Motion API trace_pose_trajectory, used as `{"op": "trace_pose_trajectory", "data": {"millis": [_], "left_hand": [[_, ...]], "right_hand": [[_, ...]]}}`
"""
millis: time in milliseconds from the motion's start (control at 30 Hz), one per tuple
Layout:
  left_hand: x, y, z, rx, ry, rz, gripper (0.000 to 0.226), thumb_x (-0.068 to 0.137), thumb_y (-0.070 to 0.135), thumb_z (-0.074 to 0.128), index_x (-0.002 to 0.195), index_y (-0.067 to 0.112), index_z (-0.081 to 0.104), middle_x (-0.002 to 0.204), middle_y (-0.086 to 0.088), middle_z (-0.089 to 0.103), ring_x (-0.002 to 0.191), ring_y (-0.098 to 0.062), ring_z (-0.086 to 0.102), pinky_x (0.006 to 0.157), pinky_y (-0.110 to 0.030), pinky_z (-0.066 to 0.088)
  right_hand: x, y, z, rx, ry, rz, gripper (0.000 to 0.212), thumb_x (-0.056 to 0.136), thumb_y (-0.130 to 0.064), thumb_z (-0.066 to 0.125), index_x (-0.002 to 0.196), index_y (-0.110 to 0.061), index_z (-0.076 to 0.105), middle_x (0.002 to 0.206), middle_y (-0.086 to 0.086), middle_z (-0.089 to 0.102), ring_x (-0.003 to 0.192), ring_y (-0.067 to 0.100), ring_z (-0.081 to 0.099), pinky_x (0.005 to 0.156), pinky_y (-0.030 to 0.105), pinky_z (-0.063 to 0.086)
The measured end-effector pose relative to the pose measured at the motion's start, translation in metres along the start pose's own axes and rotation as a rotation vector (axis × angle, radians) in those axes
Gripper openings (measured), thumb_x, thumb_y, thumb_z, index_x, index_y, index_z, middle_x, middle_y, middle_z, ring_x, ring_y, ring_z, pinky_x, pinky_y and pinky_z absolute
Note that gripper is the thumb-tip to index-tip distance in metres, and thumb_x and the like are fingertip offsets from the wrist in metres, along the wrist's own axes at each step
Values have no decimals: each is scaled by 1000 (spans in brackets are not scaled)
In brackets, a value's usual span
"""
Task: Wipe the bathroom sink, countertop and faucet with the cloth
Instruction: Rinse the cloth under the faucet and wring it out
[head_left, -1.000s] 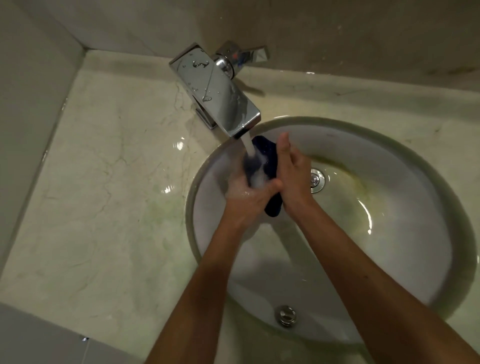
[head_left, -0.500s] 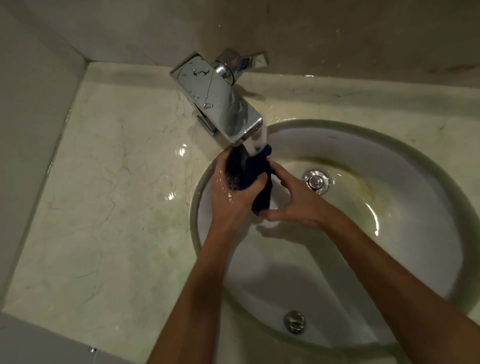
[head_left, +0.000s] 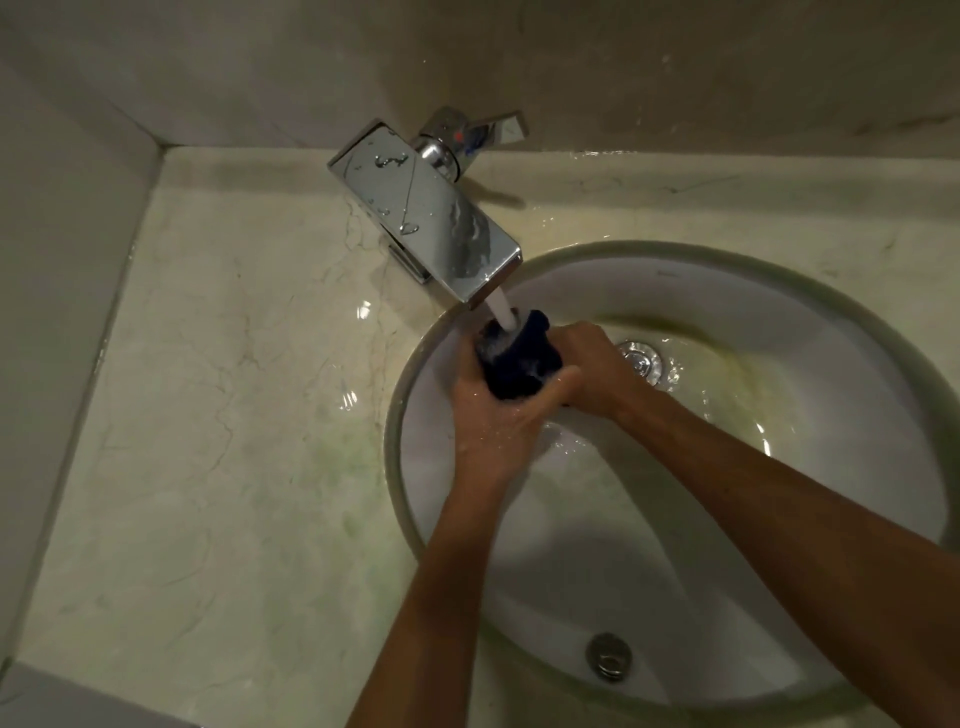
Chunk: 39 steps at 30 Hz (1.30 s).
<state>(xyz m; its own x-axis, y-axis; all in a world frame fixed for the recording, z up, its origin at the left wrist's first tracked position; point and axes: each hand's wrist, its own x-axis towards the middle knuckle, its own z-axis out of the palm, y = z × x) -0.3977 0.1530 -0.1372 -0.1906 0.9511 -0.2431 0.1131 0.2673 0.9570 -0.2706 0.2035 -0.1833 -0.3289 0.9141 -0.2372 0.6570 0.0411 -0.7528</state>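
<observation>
We've got the cloth (head_left: 519, 358) bunched into a dark wad over the sink (head_left: 810, 332), at the bowl's back-left edge right under the faucet (head_left: 431, 223) spout. Wad's long axis runs roughly from the spout end down toward us, top end poking up toward the spout, bottom end buried in our hands. Water stream (head_left: 505, 312) lands on its top, foaming there.

Left hand (head_left: 493, 415) wraps the cloth from the left and below, thumb across its front. Right hand (head_left: 597, 369) clamps it from the right, fingers curled round. Both gripping tight, hands touching each other.

Faucet body points diagonally from the counter's back edge out over the bowl; its lever (head_left: 493, 132) sticks out to the right, near the back wall. Droplets on top of the spout.

Sink contents: shallow water running round the drain (head_left: 641, 358), greenish-yellow staining right of it. Overflow hole (head_left: 609, 657) on the near wall. Countertop (head_left: 234, 415) has wet patches just left of the bowl.
</observation>
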Motion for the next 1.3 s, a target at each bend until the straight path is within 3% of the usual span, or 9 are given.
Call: {"op": "trace_pose_trajectory", "data": {"millis": [67, 200, 267, 400, 700, 867, 1100, 1200, 1300], "left_hand": [[1, 1, 5, 52, 34, 5, 75, 70, 11, 94, 134, 17, 55, 116, 11, 69, 108, -1, 68, 90, -22, 58], [7, -3, 8, 77, 136, 51, 49, 75, 8, 89, 116, 21, 65, 104, 11, 73, 97, -4, 71, 80, -29, 62], [9, -4, 7, -1, 158, 8, 50, 75, -2, 87, 112, 26, 66, 101, 11, 74, 97, -7, 72, 79, -23, 60], [19, -7, 6, -123, 209, -93, 47, 74, -16, 80, 116, -3, 65, 108, -17, 73, 98, -23, 74, 80, -31, 63], [23, 4, 1, -104, 93, 11, 38, 73, -29, 65, 107, -12, 67, 92, -4, 78, 84, -9, 76, 70, -22, 59], [23, 5, -9, -116, -40, 29, 36, 72, -25, 71, 99, -2, 73, 92, 1, 79, 91, -14, 76, 75, -24, 59], [10, 25, -17, -523, -521, -143, 50, 76, 11, 78, 124, 12, 67, 105, -10, 73, 104, -26, 70, 94, -41, 56], [2, 36, -1, -672, -613, -287, 50, 79, 33, 85, 123, 16, 70, 103, -8, 71, 100, -22, 69, 90, -36, 56], [1, 45, 15, -693, -655, -404, 53, 75, 46, 86, 112, 11, 71, 100, -9, 69, 92, -22, 69, 83, -36, 57]], "right_hand": [[-3, 3, 3, 4, 19, 21, 7, 71, -31, 66, 75, -25, 64, 75, 9, 70, 72, 32, 67, 63, 29, 38], [-22, 9, -5, 99, -57, 75, 91, 60, -33, 94, 140, -23, 53, 134, 1, 63, 118, 22, 63, 93, 38, 53], [-34, 6, -18, 40, -20, 91, 93, 67, -21, 94, 148, -19, 48, 144, 3, 55, 126, 24, 58, 103, 41, 50], [-46, -36, -52, 171, 398, 106, 31, 89, -12, 72, 117, -26, 74, 95, -5, 76, 81, 10, 71, 77, 35, 59], [6, -109, -94, 715, 471, 7, 43, 104, -22, 57, 147, -19, 53, 103, 9, 67, 75, 35, 63, 58, 13, 48], [10, -116, -95, 625, 542, -26, 28, 99, -17, 59, 124, -15, 71, 87, -7, 70, 76, 39, 63, 71, 44, 57], [-26, -67, -89, 692, 253, 106, 27, 102, -35, 57, 99, -15, 76, 92, -3, 78, 86, 12, 73, 82, 25, 54], [-49, -36, -69, 1107, -151, 342, 54, 98, -58, 46, 77, -14, 70, 64, -8, 65, 61, 8, 65, 69, 25, 54], [-84, -13, -41, 1418, -286, 461, 30, 66, -56, 76, 76, -29, 83, 85, 3, 74, 70, 12, 72, 75, 28, 60]]}}
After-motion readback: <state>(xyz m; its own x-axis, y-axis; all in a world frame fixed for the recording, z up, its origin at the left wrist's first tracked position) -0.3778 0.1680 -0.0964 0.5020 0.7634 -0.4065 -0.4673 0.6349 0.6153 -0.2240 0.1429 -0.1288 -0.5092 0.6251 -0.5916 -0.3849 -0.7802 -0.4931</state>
